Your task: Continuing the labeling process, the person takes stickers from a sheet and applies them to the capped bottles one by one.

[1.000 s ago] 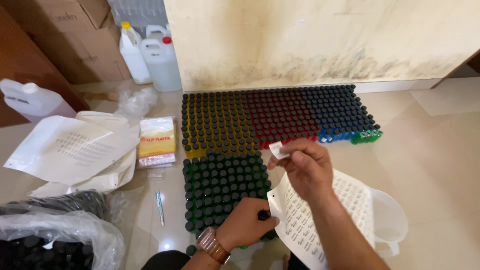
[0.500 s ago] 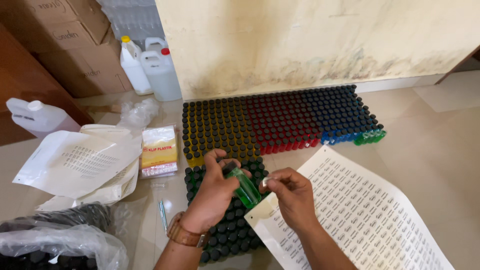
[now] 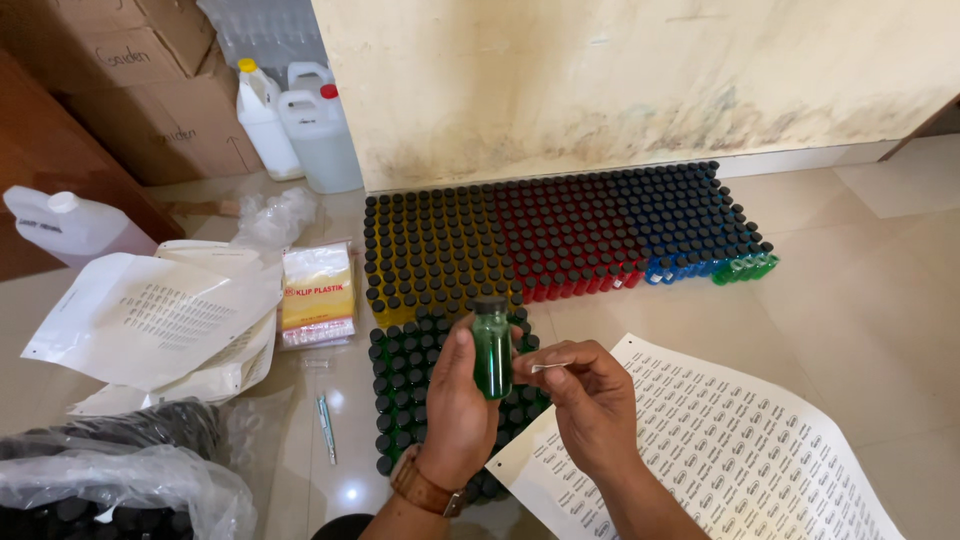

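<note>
My left hand (image 3: 455,405) holds a small green bottle (image 3: 492,352) with a black cap upright above a block of green bottles (image 3: 405,390) on the floor. My right hand (image 3: 590,400) pinches a small white sticker (image 3: 547,368) just to the right of the bottle, close to its side. A large white sheet of stickers (image 3: 730,450) lies under my right forearm. A brown watch sits on my left wrist.
Rows of capped yellow (image 3: 430,250), red (image 3: 565,240) and blue bottles (image 3: 690,225) stand against the wall. White jugs (image 3: 320,140), cardboard boxes (image 3: 120,80), a packet of plastic bags (image 3: 316,295), spent sticker sheets (image 3: 150,320), a pen (image 3: 327,428) and a bag of black caps (image 3: 100,480) lie left.
My left hand lifted a green bottle out of the block and raised it upright. My right hand peeled a sticker off the sheet and brought it beside the bottle.
</note>
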